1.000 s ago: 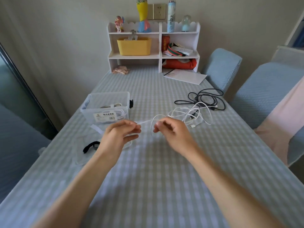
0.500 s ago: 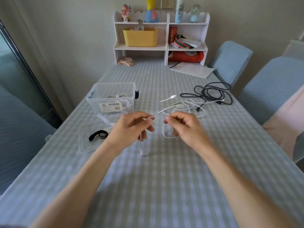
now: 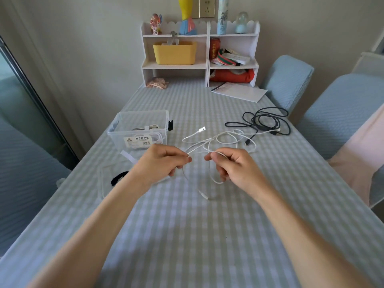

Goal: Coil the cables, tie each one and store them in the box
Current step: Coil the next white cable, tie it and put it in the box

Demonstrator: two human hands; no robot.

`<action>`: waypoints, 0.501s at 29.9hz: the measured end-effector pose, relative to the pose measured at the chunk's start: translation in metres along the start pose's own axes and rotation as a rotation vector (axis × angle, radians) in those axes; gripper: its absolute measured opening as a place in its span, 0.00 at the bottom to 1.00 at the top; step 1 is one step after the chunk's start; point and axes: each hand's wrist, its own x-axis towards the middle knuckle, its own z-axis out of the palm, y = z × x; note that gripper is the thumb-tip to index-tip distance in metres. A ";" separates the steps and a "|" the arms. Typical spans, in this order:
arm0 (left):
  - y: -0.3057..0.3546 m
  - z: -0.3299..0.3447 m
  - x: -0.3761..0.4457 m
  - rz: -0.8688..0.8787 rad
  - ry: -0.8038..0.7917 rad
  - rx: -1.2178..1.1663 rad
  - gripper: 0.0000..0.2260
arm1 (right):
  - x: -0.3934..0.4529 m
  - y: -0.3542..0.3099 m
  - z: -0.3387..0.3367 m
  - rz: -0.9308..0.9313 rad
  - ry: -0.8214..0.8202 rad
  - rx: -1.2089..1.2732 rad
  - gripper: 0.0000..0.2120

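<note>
A thin white cable (image 3: 225, 136) lies loosely tangled on the checked tablecloth, one plug (image 3: 202, 129) raised toward the box. My left hand (image 3: 161, 164) pinches the cable between thumb and fingertips. My right hand (image 3: 233, 166) pinches another stretch of it, with a small loop hanging beneath and a plug end dangling near the cloth. A clear plastic box (image 3: 138, 129) with a label stands behind my left hand and holds a tied white cable. A black cable (image 3: 265, 122) lies uncoiled at the right.
The box's clear lid (image 3: 108, 177) lies flat at the left with a black strap (image 3: 118, 177) on it; a white strap (image 3: 128, 156) lies beside it. A white shelf unit (image 3: 200, 53) and papers (image 3: 239, 92) sit at the far end. Blue chairs (image 3: 288, 80) stand on the right.
Both hands have drawn more white cable in toward me and moved slightly apart. A loop now hangs under my right hand and the dangling plug end has shifted to the right.
</note>
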 end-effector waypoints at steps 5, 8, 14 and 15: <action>0.004 0.001 0.013 -0.203 -0.005 -0.482 0.07 | 0.003 0.002 0.007 0.069 0.085 0.215 0.07; 0.000 0.010 0.020 -0.367 -0.008 -0.773 0.06 | 0.006 0.006 0.004 0.120 0.116 0.363 0.09; -0.004 0.012 0.022 -0.374 0.043 -1.116 0.08 | 0.007 0.010 0.000 0.098 0.035 0.332 0.10; -0.004 0.013 0.022 -0.358 0.068 -1.147 0.08 | 0.005 0.009 0.001 0.091 0.008 0.274 0.10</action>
